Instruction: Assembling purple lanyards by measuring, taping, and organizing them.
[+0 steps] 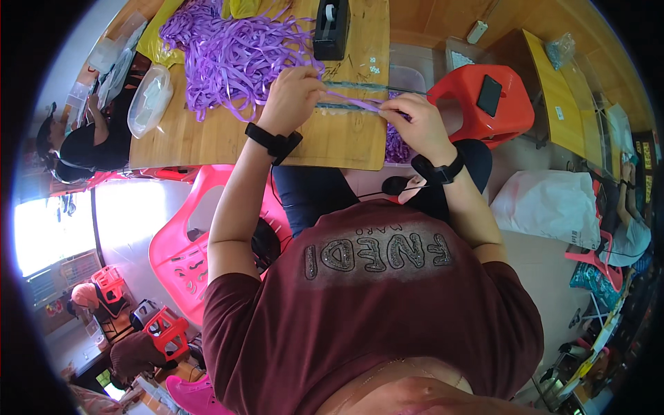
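A purple ribbon (354, 100) is stretched between my two hands across the right part of the wooden table. My left hand (294, 97), beside a large tangled heap of purple ribbons (228, 59), pinches one end of the stretch. At the table's right edge my right hand (417, 119) has thumb and fingers closed on the other end. Below that hand, a clear plastic bin (408, 77) stands beside the table with more purple ribbons (398, 144) in it. Bluish tape strips (356, 86) lie on the tabletop under the stretched ribbon.
A black tape dispenser (332, 31) stands beyond my hands. To the left is a clear plastic tub (150, 104); to the right, a red stool (470, 117) carries a phone (489, 95). A white sack (550, 207) sits on the floor. Other people work at left and right.
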Demonstrator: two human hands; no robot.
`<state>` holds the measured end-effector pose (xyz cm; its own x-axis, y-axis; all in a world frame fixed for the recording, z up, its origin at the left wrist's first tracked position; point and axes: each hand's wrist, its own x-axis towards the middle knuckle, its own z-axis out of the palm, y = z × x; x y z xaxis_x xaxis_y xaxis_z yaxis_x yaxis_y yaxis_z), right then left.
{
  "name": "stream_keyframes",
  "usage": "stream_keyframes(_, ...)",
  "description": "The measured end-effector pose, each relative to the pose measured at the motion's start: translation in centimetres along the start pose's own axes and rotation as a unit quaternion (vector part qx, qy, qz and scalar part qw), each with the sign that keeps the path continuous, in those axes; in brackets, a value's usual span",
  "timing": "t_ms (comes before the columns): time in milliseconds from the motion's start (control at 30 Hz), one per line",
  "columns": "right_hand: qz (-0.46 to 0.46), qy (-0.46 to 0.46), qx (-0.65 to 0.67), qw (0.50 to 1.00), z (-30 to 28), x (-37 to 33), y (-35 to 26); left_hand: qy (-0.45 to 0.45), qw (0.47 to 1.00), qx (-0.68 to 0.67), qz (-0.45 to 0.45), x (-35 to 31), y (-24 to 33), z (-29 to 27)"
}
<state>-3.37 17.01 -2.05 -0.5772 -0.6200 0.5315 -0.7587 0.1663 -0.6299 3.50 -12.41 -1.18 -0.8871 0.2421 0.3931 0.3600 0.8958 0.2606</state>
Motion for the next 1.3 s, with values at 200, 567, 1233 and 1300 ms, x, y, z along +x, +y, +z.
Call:
stream_keyframes(200, 0.218, 0.017, 0.266, 0.939, -4.7, -1.5, -0.1, -0.007, 0.959, -0.244, -0.145, 3.1, 5.9, -3.2)
stream_keyframes(567, 0.255, -0.049, 0.322, 0.911, -9.5, -1.1, -1.9, -0.032, 0.974, -0.21, 0.084, 8.3, 10.9, 1.3)
stream_keyframes(1233, 0.089, 0.101, 0.077, 0.988, -12.2, -2.9, -0.4, -0.17, 0.876, -0.433, -0.131, 12.4, 16.9, 1.7)
stream_keyframes(1300, 0.101, 0.1, 0.065, 0.988, -12.0, -2.6, -1.1, -0.157, 0.885, -0.422, -0.122, 13.1, 17.6, 2.0)
